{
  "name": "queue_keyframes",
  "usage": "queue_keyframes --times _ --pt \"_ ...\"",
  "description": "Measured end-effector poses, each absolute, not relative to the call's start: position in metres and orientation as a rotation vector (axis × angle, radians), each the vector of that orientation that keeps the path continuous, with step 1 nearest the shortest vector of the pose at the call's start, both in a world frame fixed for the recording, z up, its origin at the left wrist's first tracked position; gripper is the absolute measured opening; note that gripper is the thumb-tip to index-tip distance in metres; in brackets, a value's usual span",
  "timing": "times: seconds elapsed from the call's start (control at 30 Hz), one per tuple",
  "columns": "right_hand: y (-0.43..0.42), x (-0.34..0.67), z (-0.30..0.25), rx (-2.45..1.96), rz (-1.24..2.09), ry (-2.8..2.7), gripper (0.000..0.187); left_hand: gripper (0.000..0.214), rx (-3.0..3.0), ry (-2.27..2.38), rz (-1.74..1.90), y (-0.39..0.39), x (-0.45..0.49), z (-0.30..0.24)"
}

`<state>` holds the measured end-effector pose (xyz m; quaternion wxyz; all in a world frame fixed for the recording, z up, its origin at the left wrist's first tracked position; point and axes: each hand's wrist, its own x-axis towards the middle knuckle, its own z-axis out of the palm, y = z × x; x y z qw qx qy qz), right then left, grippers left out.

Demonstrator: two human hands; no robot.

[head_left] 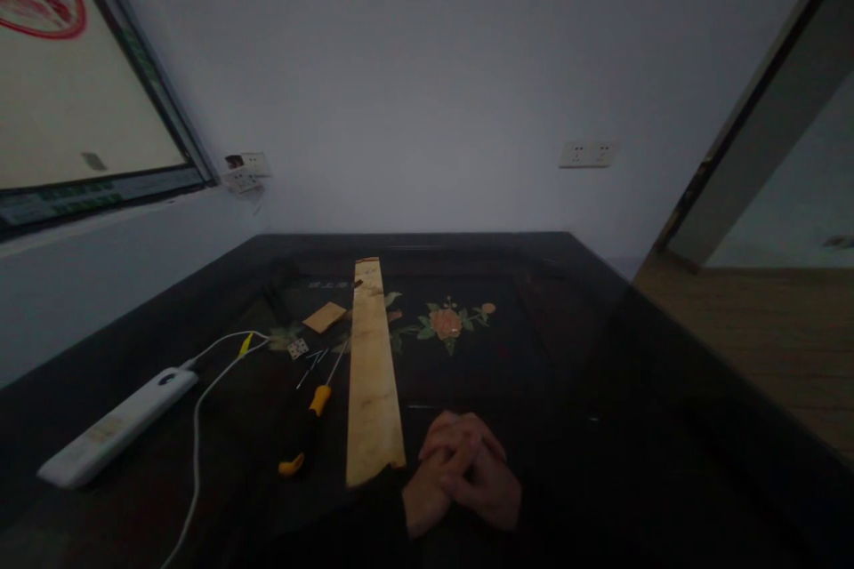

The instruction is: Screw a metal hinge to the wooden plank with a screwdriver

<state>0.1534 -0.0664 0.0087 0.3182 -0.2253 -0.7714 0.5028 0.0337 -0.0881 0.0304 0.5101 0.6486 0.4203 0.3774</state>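
My left hand (427,491) and my right hand (492,491) are clasped together on the dark table, their fingers interlaced. No object shows between them. Just left of my left hand lies a long, flat wooden board (374,373), its near end close to my sleeve. Beside the board rests a screwdriver (320,399) with a yellow and black handle, its shaft pointing away from me. Past it are several thin screws or nails (312,364), a small metal plate with holes (298,348) and a small tan rectangular piece (325,317).
A white power strip (120,427) lies on the left with its white cable (197,436) running toward me. The black table (567,329) has a painted flower design and meets a wall with sockets (588,155). A window (86,89) is at left, a doorway at right.
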Motion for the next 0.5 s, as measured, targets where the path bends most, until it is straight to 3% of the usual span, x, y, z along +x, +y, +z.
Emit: queue_keyframes --times 0.5 --pt "-0.0668 0.1540 0.0050 -0.487 1.335 -2.022 0.032 0.044 1.515 1.038 0.710 -0.0916 0.0337 0.0359"
